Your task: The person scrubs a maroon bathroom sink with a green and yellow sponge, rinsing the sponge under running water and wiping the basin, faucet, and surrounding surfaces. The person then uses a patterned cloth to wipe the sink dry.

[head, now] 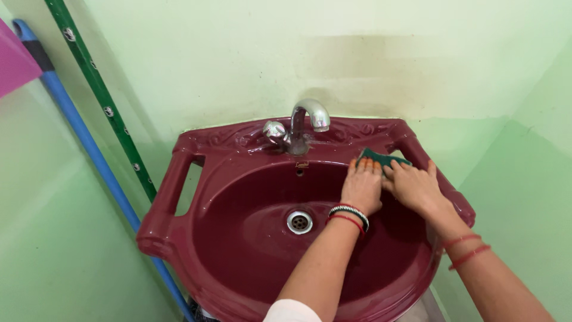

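Both hands (pixel 390 186) press a green sponge (pixel 381 158) on the maroon sink (pixel 179 179) (pale green walls).

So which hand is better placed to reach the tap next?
Probably the left hand: it lies nearer the tap on the sink's back ledge. The right hand sits farther out, both on the green sponge.

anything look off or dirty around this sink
The wall above the tap carries a brownish smear, darker than the pale green paint around it. The maroon sink looks intact, and both hands press a green sponge on its rim.
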